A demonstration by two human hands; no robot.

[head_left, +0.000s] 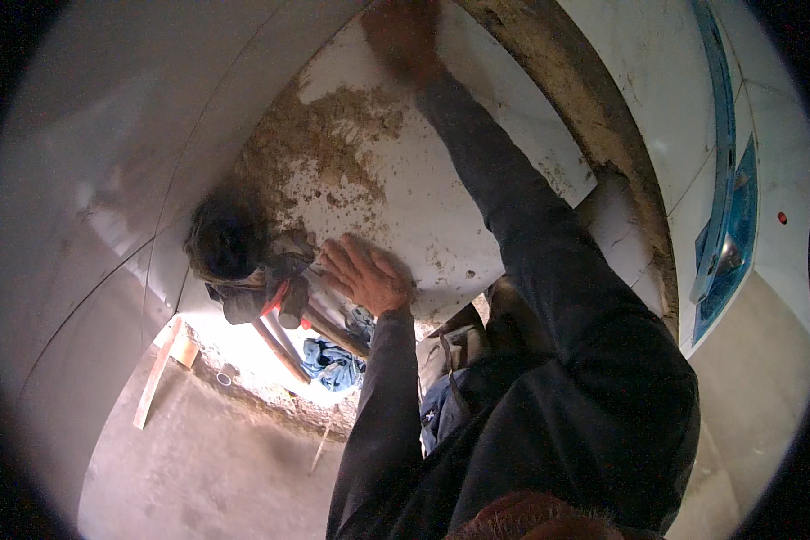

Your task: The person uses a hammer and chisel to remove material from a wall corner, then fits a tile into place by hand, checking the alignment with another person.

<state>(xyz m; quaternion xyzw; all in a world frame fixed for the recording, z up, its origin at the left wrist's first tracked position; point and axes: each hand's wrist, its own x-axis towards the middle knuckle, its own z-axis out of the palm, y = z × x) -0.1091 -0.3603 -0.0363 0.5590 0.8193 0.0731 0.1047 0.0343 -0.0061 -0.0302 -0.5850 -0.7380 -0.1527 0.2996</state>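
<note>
My left hand (362, 270) lies with fingers apart on a white tiled surface (432, 225) marked with brown dirt. My right hand (400, 36) is stretched up to the top of that surface, smeared by motion, so its fingers are unclear. Left of my left hand sit a dark round container (227, 234) and a dull mallet-like head (292, 303), with a red-handled tool (276, 295) among them. Wooden handles (288, 351) slant down beside a crumpled blue cloth (328, 364).
A dirty curved edge (639, 225) runs down the right, beside a blue framed fitting (724, 243) on white tiling. White tiled walls (90, 216) rise at left. Below are a grey floor (225, 468), a leaning board (157, 373) and a rough ledge (252, 396).
</note>
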